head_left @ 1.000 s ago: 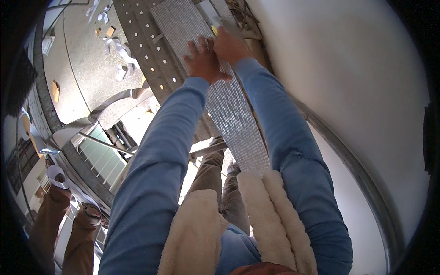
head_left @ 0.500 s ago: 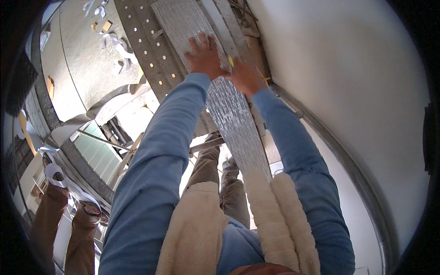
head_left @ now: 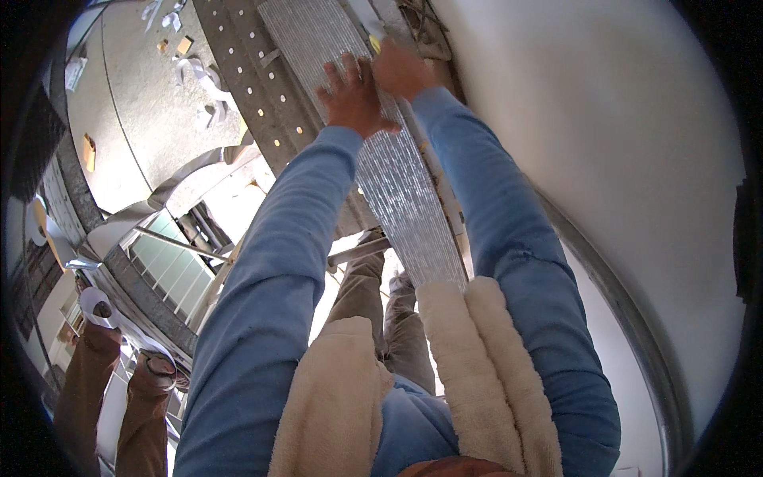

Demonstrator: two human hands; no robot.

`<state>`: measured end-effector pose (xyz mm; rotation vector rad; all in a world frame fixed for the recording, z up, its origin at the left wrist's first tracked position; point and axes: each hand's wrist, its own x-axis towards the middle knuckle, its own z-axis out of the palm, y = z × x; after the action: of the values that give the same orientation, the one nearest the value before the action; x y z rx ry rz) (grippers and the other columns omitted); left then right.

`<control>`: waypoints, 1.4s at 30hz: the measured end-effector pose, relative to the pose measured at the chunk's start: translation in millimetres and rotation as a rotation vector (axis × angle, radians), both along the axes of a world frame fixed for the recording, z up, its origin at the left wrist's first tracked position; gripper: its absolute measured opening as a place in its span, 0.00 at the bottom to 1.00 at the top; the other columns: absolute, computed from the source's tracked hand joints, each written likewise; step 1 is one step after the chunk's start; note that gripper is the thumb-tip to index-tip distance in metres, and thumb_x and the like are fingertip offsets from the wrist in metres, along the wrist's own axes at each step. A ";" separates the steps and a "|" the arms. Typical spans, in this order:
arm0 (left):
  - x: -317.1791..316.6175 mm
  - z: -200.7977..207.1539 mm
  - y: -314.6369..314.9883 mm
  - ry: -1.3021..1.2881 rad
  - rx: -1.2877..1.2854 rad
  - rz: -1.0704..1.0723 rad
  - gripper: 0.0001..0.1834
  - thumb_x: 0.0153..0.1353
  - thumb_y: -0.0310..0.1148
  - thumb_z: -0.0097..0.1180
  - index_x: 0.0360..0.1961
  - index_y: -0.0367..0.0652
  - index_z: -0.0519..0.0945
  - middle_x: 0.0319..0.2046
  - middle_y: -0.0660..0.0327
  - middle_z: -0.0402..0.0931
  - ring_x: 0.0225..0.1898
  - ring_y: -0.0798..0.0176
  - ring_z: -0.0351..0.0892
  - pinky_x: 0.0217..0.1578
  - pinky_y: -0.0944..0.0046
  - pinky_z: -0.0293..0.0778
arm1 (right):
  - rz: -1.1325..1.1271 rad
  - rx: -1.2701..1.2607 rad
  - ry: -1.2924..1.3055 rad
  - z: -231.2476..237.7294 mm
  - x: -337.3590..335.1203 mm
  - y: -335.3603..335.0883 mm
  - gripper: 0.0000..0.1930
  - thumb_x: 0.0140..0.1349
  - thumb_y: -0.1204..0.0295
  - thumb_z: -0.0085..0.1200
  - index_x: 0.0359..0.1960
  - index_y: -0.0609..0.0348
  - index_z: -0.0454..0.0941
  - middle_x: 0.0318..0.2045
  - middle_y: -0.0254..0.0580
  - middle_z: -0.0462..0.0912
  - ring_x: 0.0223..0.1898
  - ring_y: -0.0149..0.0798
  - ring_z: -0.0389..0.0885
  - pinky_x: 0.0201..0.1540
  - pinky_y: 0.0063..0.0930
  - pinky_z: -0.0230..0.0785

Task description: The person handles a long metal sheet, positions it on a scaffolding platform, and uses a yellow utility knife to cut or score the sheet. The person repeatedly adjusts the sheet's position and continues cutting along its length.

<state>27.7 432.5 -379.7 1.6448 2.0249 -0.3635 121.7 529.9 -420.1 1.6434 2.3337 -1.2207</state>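
A long, narrow sheet with a shiny silver, ribbed surface [head_left: 405, 203] runs from the top of the view down toward my body. My left hand [head_left: 354, 99] lies flat on it, fingers spread and thumb out to the right. Just right of those fingertips, along the sheet's right edge, my right hand [head_left: 401, 70] is closed around a slim yellow tool [head_left: 375, 43]. Only the tool's end shows past my fingers, so its exact kind is hidden.
The sheet rests on a dark bench top [head_left: 258, 79] with rows of pale dots. Curled white strips [head_left: 208, 83] and small orange-brown pieces lie on the floor at left. A pale wall [head_left: 604, 119] stands close on the right. At lower left, another person's brown trousers [head_left: 143, 397] show.
My right hand has moved up and away from me along the sheet's right edge with the yellow tool. The left hand has stayed flat in nearly the same spot.
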 end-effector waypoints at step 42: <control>72.9 -34.1 -120.9 -0.030 0.129 -0.084 0.75 0.43 0.69 0.73 0.80 0.38 0.45 0.80 0.43 0.33 0.80 0.32 0.31 0.72 0.25 0.44 | 0.130 0.030 -0.077 8.1 155.7 -180.6 0.20 0.71 0.68 0.50 0.58 0.71 0.70 0.48 0.74 0.82 0.51 0.71 0.82 0.54 0.61 0.76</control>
<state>100.5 311.6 -413.8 1.8059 1.9982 -0.2406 277.4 349.3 -412.0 1.4916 2.3811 -1.0830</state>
